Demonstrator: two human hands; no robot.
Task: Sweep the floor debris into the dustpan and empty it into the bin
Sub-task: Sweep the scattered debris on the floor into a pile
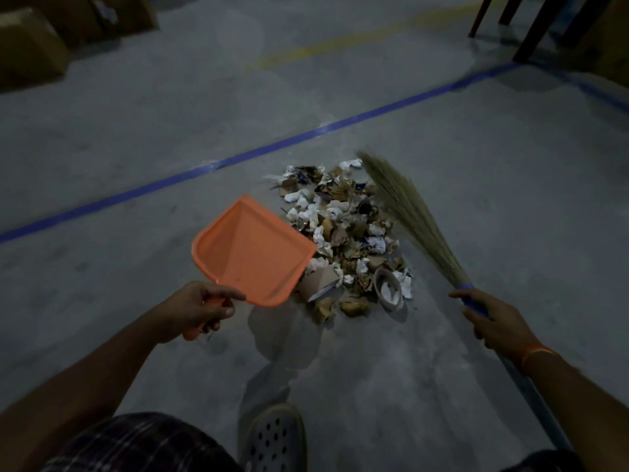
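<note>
A pile of debris (343, 233), crumpled white paper, brown scraps and a small bowl-like piece, lies on the grey concrete floor ahead of me. My left hand (197, 310) grips the handle of an orange dustpan (252, 250), which is raised and tilted, its mouth edge at the pile's left side; the pan is empty. My right hand (490, 320) holds the blue-wrapped neck of a grass broom (408, 212), whose bristles lean against the pile's right side. No bin is in view.
A blue tape line (238, 158) crosses the floor beyond the pile. Cardboard boxes (30, 49) stand at the far left, dark furniture legs (531, 28) at the far right. My foot in a grey perforated shoe (274, 441) is at the bottom centre.
</note>
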